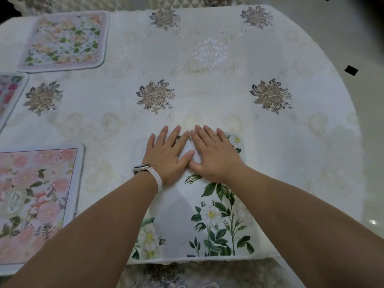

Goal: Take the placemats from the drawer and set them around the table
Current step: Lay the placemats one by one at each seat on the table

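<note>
A white placemat with white flowers and green leaves [209, 221] lies at the near edge of the table [301, 142]. My left hand [168, 154] and my right hand [214, 156] lie flat side by side on its far end, fingers straight, pressing it down. A pink floral placemat [35, 196] lies at the near left. Another one with peach flowers and green leaves [64, 40] sits at the far left. A third, with red and pink flowers [10, 94], shows only partly at the left edge.
An embroidered white tablecloth with brown flower motifs [155, 96] covers the rounded table. A quilted cream chair back [182, 2] stands behind the far edge. Pale floor with small black tiles [351, 70] lies to the right. A watch is on my left wrist.
</note>
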